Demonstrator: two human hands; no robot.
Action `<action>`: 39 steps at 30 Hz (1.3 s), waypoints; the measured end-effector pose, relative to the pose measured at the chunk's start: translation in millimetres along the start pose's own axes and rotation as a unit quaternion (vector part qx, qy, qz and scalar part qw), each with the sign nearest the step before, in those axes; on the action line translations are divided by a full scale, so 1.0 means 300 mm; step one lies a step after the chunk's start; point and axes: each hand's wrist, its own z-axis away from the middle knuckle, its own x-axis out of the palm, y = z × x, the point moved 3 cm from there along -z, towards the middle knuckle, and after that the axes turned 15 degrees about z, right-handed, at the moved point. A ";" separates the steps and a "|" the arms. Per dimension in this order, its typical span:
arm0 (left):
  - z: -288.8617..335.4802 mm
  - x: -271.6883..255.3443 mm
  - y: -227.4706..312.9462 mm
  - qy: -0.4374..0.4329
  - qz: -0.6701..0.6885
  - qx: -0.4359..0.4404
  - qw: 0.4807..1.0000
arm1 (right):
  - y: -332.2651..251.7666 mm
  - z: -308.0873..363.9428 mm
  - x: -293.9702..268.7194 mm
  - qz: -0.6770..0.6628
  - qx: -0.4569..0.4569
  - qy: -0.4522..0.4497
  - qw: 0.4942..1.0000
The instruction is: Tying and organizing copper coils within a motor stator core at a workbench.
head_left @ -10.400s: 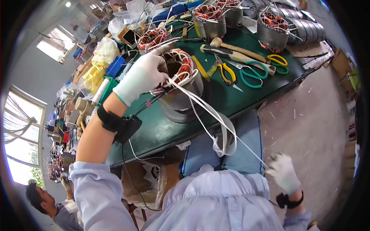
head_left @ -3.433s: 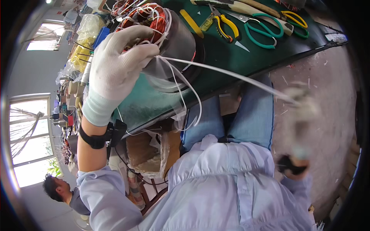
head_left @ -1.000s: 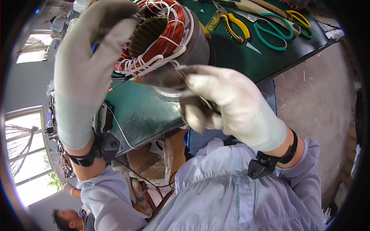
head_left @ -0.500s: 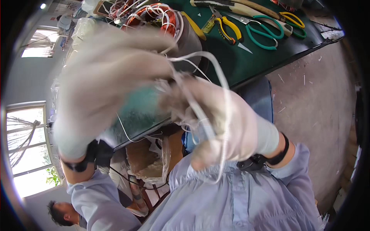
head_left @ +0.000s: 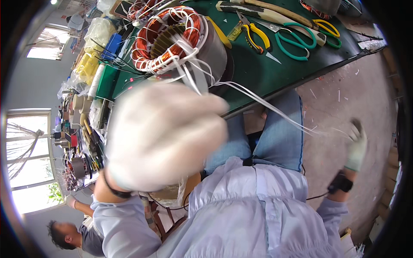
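Observation:
A steel motor stator (head_left: 211, 43) with copper windings (head_left: 146, 39) bound in white lacing stands on the green table (head_left: 258, 73). Thin white tape (head_left: 266, 105) runs from its near side, out over my lap, to my gloved right hand (head_left: 356, 145), which is far out to the right over the floor and closed on the tape's end. My gloved left hand (head_left: 163, 135) is close to the camera, blurred, just below the stator. White strands from the windings meet its top edge. Whether it holds them is unclear.
Behind the stator on the table lie yellow-handled pliers (head_left: 254, 34), green-handled scissors (head_left: 297, 41), yellow-handled scissors (head_left: 327, 26) and a wooden-handled tool (head_left: 258, 10). Bags, spools and other stators crowd the table's left end (head_left: 86, 73). Another person (head_left: 69, 236) sits at lower left.
My right hand has swung from in front of the stator far out to the right, drawing the white tape taut. My left hand has dropped lower, uncovering the windings.

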 end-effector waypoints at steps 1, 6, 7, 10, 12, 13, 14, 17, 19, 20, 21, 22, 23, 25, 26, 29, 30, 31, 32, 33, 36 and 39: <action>0.005 0.074 -0.005 0.017 0.022 0.004 1.000 | -0.170 0.055 0.306 -0.114 0.070 -0.147 0.980; 0.097 0.217 -0.075 0.029 0.040 -0.008 0.999 | -0.628 0.369 1.155 0.128 -0.343 -0.309 0.878; 0.116 0.205 -0.065 0.018 0.001 0.040 0.999 | -0.638 0.401 1.212 0.014 -0.153 -0.438 0.886; 0.160 0.061 -0.120 0.071 -0.025 0.082 0.994 | -0.714 0.410 1.092 0.061 -0.265 -0.427 0.862; 0.101 0.035 -0.231 0.283 -0.198 -0.096 0.933 | -0.755 0.418 1.210 -0.029 -0.293 -0.430 0.854; 0.089 0.031 -0.289 0.204 -0.180 -0.086 0.958 | -0.776 0.442 1.275 -0.126 -0.309 -0.431 0.838; 0.100 0.014 -0.321 0.126 -0.162 -0.073 0.976 | -0.793 0.459 1.305 -0.223 -0.326 -0.427 0.813; 0.122 -0.017 -0.333 0.117 -0.142 -0.106 0.977 | -0.584 0.425 1.311 -0.171 -0.263 -0.468 0.826; 0.077 -0.004 -0.322 0.103 -0.086 -0.109 0.985 | -0.499 0.442 1.285 -0.112 -0.267 -0.449 0.845; 0.076 -0.010 -0.335 0.092 -0.068 -0.128 0.985 | -0.515 0.457 1.304 -0.147 -0.183 -0.467 0.853; 0.086 -0.009 -0.338 0.106 -0.041 -0.158 0.981 | -0.516 0.436 1.313 -0.111 -0.226 -0.451 0.856; 0.089 -0.003 -0.332 0.103 -0.044 -0.156 0.981 | -0.513 0.416 1.318 -0.075 -0.270 -0.433 0.857; 0.097 0.005 -0.322 0.108 -0.038 -0.163 0.980 | -0.502 0.440 1.300 -0.068 -0.275 -0.432 0.856; 0.093 -0.014 -0.302 0.080 -0.037 -0.189 0.978 | -0.514 0.453 1.306 -0.030 -0.363 -0.387 0.847; 0.081 -0.024 -0.291 0.101 0.091 -0.282 0.950 | -0.520 0.462 1.312 -0.024 -0.356 -0.369 0.858; 0.074 -0.004 -0.276 0.177 0.211 -0.281 0.919 | -0.513 0.480 1.295 -0.052 -0.374 -0.357 0.854; 0.070 -0.007 -0.275 0.158 0.159 -0.254 0.941 | -0.509 0.489 1.289 -0.059 -0.374 -0.363 0.851; 0.066 -0.005 -0.272 0.138 0.108 -0.226 0.958 | -0.514 0.501 1.289 -0.099 -0.384 -0.326 0.858; 0.066 0.006 -0.285 0.134 0.108 -0.226 0.959 | -0.528 0.514 1.275 -0.101 -0.382 -0.323 0.860; 0.072 0.010 -0.295 0.136 0.091 -0.216 0.963 | -0.548 0.525 1.263 -0.219 -0.186 -0.403 0.869; 0.112 0.030 -0.314 0.155 0.056 -0.218 0.962 | -0.685 0.634 1.246 -0.419 0.124 -0.433 0.789; 0.127 0.031 -0.304 0.166 -0.021 -0.172 0.971 | -0.722 0.650 1.260 -0.327 0.066 -0.409 0.849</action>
